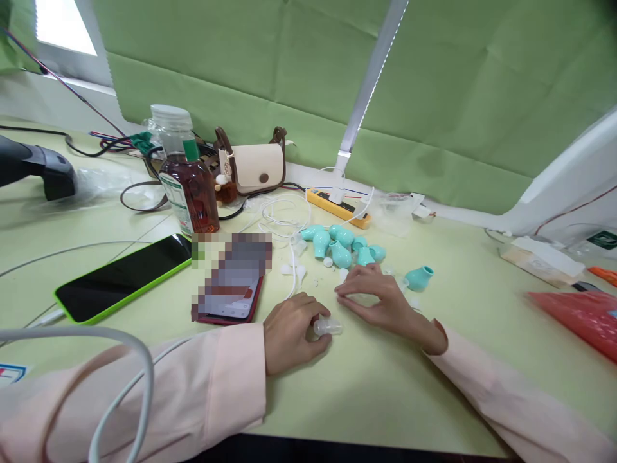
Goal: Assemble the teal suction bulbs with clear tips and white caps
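My left hand (296,334) is closed, its thumb and fingers around a small clear plastic tube-shaped piece (328,326) just above the table. To its right, my right hand (378,297) is curled into a pinch, thumb tip and index tip close together. Whatever lies between those tips, if anything, is too small to make out. Beyond the hands sits a cluster of glossy teal bulb-shaped pieces (340,254) with open necks. One more teal bulb (419,278) lies apart, past my right wrist. Small white and clear bits (294,271) are scattered around the cluster.
Left of my hands lie a blurred-screen phone (231,283) and a green-cased phone (128,276). Behind them stand a dark amber bottle (190,186) and a cream handbag (258,167). A yellow power strip (337,209) with white cables lies behind. Red plastic packaging (576,318) is far right.
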Available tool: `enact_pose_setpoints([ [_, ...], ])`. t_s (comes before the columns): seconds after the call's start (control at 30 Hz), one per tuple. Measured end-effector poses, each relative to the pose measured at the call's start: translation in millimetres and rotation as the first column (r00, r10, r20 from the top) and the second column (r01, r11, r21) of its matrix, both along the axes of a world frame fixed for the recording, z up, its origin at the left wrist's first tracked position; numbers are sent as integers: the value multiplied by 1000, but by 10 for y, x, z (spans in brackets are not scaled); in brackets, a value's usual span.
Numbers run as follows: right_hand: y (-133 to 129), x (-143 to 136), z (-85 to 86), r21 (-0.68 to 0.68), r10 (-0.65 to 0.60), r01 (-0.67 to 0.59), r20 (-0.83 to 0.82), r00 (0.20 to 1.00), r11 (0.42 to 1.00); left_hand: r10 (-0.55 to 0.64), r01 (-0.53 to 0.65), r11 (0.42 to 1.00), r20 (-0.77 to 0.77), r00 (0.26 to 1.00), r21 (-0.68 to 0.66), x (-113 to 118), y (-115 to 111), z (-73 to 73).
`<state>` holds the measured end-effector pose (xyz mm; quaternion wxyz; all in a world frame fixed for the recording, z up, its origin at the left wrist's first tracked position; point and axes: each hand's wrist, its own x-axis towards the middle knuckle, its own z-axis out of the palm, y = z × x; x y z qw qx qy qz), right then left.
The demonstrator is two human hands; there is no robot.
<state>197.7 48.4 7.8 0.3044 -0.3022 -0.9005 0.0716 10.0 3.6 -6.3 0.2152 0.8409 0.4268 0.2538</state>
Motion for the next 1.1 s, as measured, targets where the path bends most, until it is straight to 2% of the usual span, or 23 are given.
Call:
enact_pose_setpoints([
  [0.1,-159,-15,11,-252,168,-206,-166,972,945,-25,26,1000,-26,999,17,-3,-1,6],
  [0.17,-238,-26,-11,-334,170,-241,-228,959,911,-47,48,999,-45,998,19,-5,-1,12],
  [0.23,-284,-36,-44,-351,132,-221,-259,957,910,-58,59,998,-44,997,12,-8,2,12],
  [0.5,-314,-86,-63,-294,66,-144,-260,963,945,-66,67,998,-37,997,9,-18,18,-16],
  [0.67,-315,-122,-82,-126,115,-148,-233,966,981,-65,65,998,-45,997,11,-16,13,-3],
  [0.9,-321,-66,-133,42,157,-153,-151,976,987,-68,68,998,-42,997,11,-9,16,-17],
  [1.0,-332,-64,-122,51,168,-162,-142,976,985,-71,72,997,-36,997,21,-11,18,-24],
  [1.1,-343,-90,-110,-3,162,-164,-157,974,986,-71,72,997,-37,997,17,-15,14,-16],
])
